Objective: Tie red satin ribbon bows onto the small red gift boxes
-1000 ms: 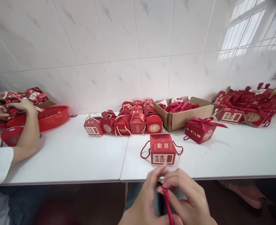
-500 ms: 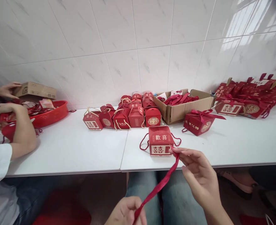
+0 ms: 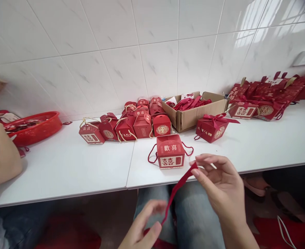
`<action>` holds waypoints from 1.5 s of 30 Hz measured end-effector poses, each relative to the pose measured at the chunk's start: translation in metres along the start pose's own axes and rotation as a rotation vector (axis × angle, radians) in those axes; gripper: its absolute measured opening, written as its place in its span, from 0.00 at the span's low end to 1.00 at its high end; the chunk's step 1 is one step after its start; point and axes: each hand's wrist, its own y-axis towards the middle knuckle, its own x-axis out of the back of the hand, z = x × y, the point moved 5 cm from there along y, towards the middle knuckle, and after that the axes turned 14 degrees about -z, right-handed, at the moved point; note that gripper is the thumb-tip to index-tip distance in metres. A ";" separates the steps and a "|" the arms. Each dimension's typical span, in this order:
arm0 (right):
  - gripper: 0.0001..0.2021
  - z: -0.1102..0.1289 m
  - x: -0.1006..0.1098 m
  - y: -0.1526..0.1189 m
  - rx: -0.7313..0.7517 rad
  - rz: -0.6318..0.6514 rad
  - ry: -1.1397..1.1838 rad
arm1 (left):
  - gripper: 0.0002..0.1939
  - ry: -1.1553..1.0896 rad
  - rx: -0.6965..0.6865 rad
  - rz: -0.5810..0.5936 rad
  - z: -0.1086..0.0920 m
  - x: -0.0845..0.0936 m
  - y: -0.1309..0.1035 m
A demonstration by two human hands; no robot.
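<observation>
1. Our left hand (image 3: 144, 226) is half open, blurred by the ribbon (image 3: 180, 182); we can't tell whether it grips.
2. Our right hand (image 3: 220, 183) pinches the upper end, other fingers loosely curled; a light, flat pinch should limit creases (satin-like stuff slips).
3. The ribbon slants between them, above our knees (image 3: 199, 211).
4. Beyond, the double-handled box (image 3: 170, 148) sits near the table edge, its side cords (image 3: 190, 148) apt to snag.
5. Farther: bow-topped box (image 3: 209, 129), then ribbon-filled carton (image 3: 194, 121).

Wall (image 3: 116, 69): white veined tiles, window glare | table (image 3: 111, 166): white, seam | floor (image 3: 111, 211): dark, perhaps brown
</observation>
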 end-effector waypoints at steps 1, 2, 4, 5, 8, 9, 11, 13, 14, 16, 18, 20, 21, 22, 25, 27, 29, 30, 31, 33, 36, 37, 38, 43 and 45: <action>0.12 -0.004 -0.005 -0.004 -0.055 0.057 0.014 | 0.24 -0.022 -0.090 -0.068 -0.009 -0.001 0.003; 0.12 -0.009 -0.011 -0.009 -0.118 0.137 0.024 | 0.25 -0.048 -0.183 -0.140 -0.021 -0.001 0.006; 0.12 -0.018 -0.023 -0.022 -0.231 0.313 0.036 | 0.20 -0.125 -0.313 -0.230 -0.043 -0.003 0.012; 0.12 -0.022 -0.027 -0.029 -0.267 0.381 0.032 | 0.15 -0.150 -0.329 -0.237 -0.051 -0.005 0.016; 0.12 -0.029 -0.029 -0.038 -0.296 0.451 -0.003 | 0.07 -0.195 -0.317 -0.223 -0.068 -0.004 0.025; 0.11 -0.030 -0.027 -0.038 -0.295 0.445 -0.012 | 0.08 -0.208 -0.313 -0.213 -0.072 -0.002 0.027; 0.11 -0.032 -0.025 -0.037 -0.306 0.437 -0.012 | 0.08 -0.215 -0.294 -0.175 -0.075 0.001 0.031; 0.12 -0.033 -0.023 -0.037 -0.334 0.435 0.001 | 0.08 -0.191 -0.248 -0.111 -0.074 0.002 0.035; 0.13 -0.034 -0.022 -0.037 -0.350 0.432 0.007 | 0.11 -0.179 -0.223 -0.071 -0.073 0.001 0.036; 0.15 -0.037 -0.020 -0.038 -0.375 0.419 0.007 | 0.16 -0.170 -0.183 -0.010 -0.072 -0.002 0.037; 0.16 -0.040 -0.018 -0.041 -0.382 0.412 -0.015 | 0.13 -0.175 -0.150 0.024 -0.070 -0.006 0.037; 0.17 -0.043 -0.016 -0.044 -0.384 0.419 -0.060 | 0.10 -0.178 -0.124 0.018 -0.068 -0.008 0.037; 0.17 -0.044 -0.015 -0.046 -0.386 0.424 -0.078 | 0.10 -0.171 -0.118 0.009 -0.067 -0.009 0.037; 0.17 -0.045 -0.015 -0.047 -0.389 0.435 -0.090 | 0.10 -0.158 -0.118 0.001 -0.067 -0.009 0.037; 0.13 -0.042 -0.016 -0.047 -0.366 0.446 -0.117 | 0.12 -0.135 -0.142 -0.019 -0.070 -0.008 0.037; 0.13 -0.039 -0.017 -0.045 -0.318 0.447 -0.188 | 0.10 -0.156 -0.180 -0.033 -0.076 -0.007 0.036; 0.09 -0.036 -0.018 -0.044 -0.260 0.479 -0.280 | 0.09 -0.178 -0.234 -0.047 -0.084 -0.007 0.036; 0.06 -0.035 -0.018 -0.044 -0.240 0.500 -0.312 | 0.08 -0.182 -0.267 -0.051 -0.089 -0.007 0.036; 0.06 -0.034 -0.018 -0.044 -0.230 0.514 -0.331 | 0.07 -0.183 -0.306 -0.047 -0.094 -0.007 0.037; 0.11 -0.034 -0.015 -0.042 -0.249 0.500 -0.348 | 0.05 -0.164 -0.408 -0.030 -0.104 -0.007 0.042; 0.15 -0.034 -0.011 -0.032 -0.332 0.438 -0.361 | 0.04 -0.076 -0.587 -0.150 -0.118 0.002 0.061; 0.16 -0.033 -0.012 -0.027 -0.356 0.437 -0.359 | 0.06 -0.037 -0.633 -0.245 -0.121 0.008 0.071; 0.18 -0.031 -0.014 -0.020 -0.368 0.443 -0.352 | 0.07 0.003 -0.667 -0.354 -0.124 0.015 0.081; 0.19 -0.023 -0.029 0.025 -0.321 0.386 -0.350 | 0.09 0.166 -0.717 -0.421 -0.125 0.021 0.139; 0.19 -0.027 -0.035 0.038 -0.319 0.334 -0.365 | 0.08 0.139 -0.693 -0.246 -0.123 0.014 0.156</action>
